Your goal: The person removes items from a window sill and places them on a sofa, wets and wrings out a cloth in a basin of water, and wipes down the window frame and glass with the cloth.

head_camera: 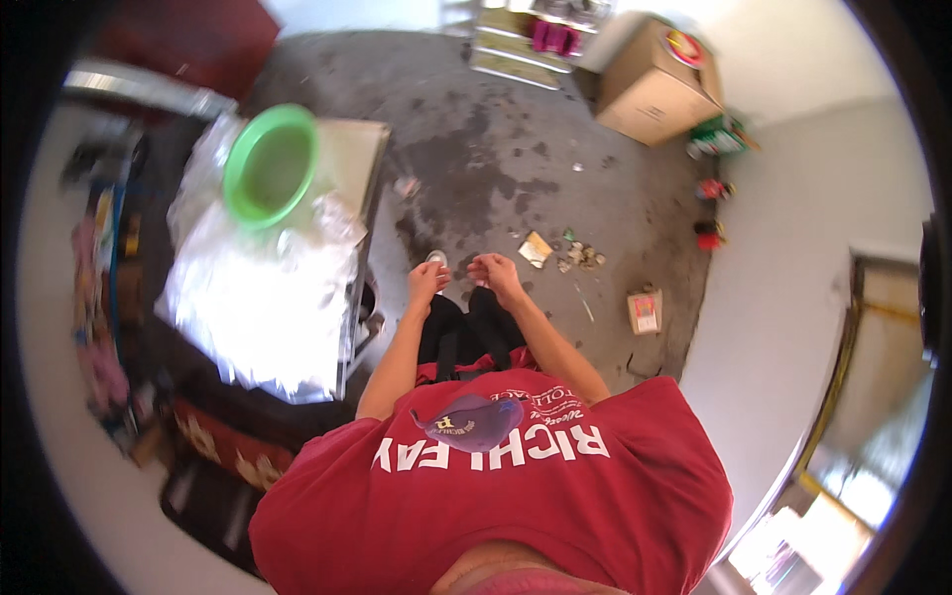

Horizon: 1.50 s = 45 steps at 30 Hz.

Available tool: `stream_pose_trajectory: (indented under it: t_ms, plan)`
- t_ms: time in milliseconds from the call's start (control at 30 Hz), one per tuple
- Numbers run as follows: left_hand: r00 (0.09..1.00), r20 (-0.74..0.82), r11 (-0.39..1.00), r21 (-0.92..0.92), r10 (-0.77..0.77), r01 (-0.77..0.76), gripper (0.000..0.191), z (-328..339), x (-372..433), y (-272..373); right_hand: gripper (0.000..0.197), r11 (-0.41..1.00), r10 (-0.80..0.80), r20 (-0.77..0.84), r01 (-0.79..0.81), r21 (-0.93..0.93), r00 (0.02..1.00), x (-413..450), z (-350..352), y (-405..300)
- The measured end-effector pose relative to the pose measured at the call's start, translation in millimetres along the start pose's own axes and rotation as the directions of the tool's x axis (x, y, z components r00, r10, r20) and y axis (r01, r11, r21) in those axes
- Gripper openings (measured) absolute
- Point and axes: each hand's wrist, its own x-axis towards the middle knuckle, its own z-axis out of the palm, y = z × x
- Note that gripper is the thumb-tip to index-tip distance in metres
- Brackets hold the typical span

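Note:
My left hand (428, 281) hangs in front of my dark trousers (476, 331), fingers loosely bent, with nothing seen in it. Beside it, a short gap away, my right hand (497, 275) is also bare, its fingers bent and somewhat apart. One light-coloured shoe (437, 258) shows just beyond the left hand. To my left stands a table (349, 152) draped with shiny clear plastic sheeting (260, 297). A green plastic basin (308, 182) rests at the table's far end, apart from both hands.
On the stained concrete floor (476, 156) lie a yellowish scrap (535, 249), several small crumpled bits (582, 257) and a small box (645, 311). A cardboard carton (651, 97) stands far right near a rack (517, 44). A red cabinet (201, 44) stands far left.

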Motion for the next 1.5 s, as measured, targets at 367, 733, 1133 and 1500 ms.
stream_pose_trajectory:
  t_ms: [367,733,1133,1500]
  plan:
    - [0.882,0.436,0.871,0.487,-0.178,-0.065,0.022,148,84,68,0.021,0.862,-0.078,-0.471,0.297,0.41,0.878,-21,-47,-41]
    - [0.646,0.614,0.632,0.733,-0.453,-0.253,0.023,274,46,38,0.023,0.632,0.013,-0.76,0.584,0.51,0.65,-73,-133,-8]
    - [0.736,0.526,0.592,0.778,-0.426,-0.213,0.024,382,18,-15,0.019,0.519,0.06,-0.701,0.578,0.63,0.71,-95,-264,-10]
    - [0.709,0.554,0.644,0.743,-0.435,-0.185,0.024,605,92,-16,0.018,0.499,0.151,-0.716,0.573,0.65,0.682,-17,-420,-114]
